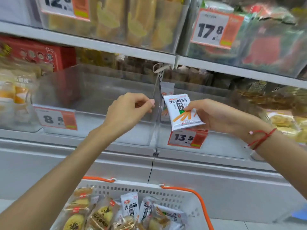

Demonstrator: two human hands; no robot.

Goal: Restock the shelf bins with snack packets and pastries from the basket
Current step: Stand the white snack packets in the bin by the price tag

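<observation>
Basket (174, 195) low at centre, filled with white snack packets (130, 206) and wrapped pastries (103, 214). Above it, clear bin (99, 97) at left. Right hand (214, 115) pinching snack packet (181, 112) over right bin's front edge. Left hand (127, 112) fingers curled by the divider (157, 105).

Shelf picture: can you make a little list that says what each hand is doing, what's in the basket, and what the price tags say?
left hand: fingers curled, at the clear bin divider, holding nothing I can see
right hand: pinches a white snack packet
bin by packet: tag 13.5
bin on left: tag 8.8
basket: white with orange handles, holds more white packets and wrapped pastries
</observation>
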